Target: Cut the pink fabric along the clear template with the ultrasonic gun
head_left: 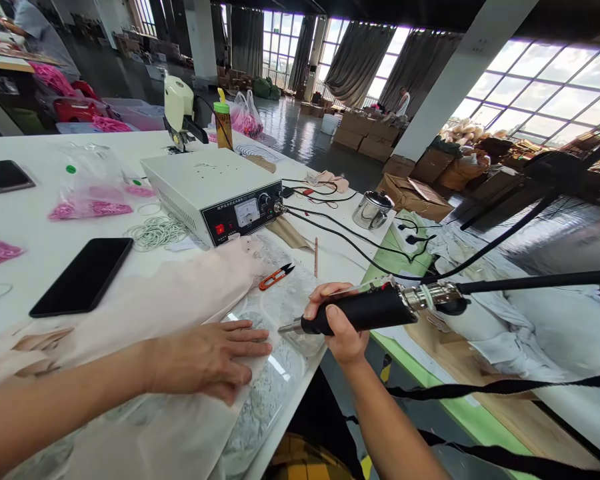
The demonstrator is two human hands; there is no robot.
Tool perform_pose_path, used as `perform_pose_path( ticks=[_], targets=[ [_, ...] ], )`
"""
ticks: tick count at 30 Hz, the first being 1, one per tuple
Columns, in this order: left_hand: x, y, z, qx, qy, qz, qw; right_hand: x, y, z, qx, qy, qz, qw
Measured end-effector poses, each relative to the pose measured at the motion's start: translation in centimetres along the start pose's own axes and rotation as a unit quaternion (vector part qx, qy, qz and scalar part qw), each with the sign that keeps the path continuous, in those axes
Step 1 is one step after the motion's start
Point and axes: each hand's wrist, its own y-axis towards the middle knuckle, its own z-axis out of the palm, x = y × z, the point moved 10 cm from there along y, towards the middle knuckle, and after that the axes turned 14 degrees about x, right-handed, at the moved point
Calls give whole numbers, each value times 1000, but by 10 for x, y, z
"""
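Note:
My left hand (215, 360) lies flat, fingers stretched out, pressing on pale pink fabric (180, 293) near its right edge. Under the fabric's edge shows a clear, marked plastic sheet (270, 387) on the white table. Wrapped round a black handheld ultrasonic tool (360, 312), my right hand (345, 333) holds it nearly level. Its metal tip (291, 327) points left, close to my left fingertips; whether it touches the sheet I cannot tell. Orange thread snips (276, 277) lie just beyond the fabric.
A white generator box (215, 190) with a dial stands behind, cabled to the tool. Around it are a phone (83, 277), pale elastic loops (157, 232), a bag of pink pieces (91, 193) and a metal mug (373, 210). White cloth (545, 313) is heaped at the right.

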Motion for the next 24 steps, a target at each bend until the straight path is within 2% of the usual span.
perform_pose_path(
  ticks=[14, 24],
  targets=[
    [0, -1, -4, -21, 31, 3, 999, -1, 3, 1, -3, 10, 5, 1000],
    [1, -1, -5, -33, 30, -1, 999, 9, -7, -2, -31, -18, -14, 999]
  ],
)
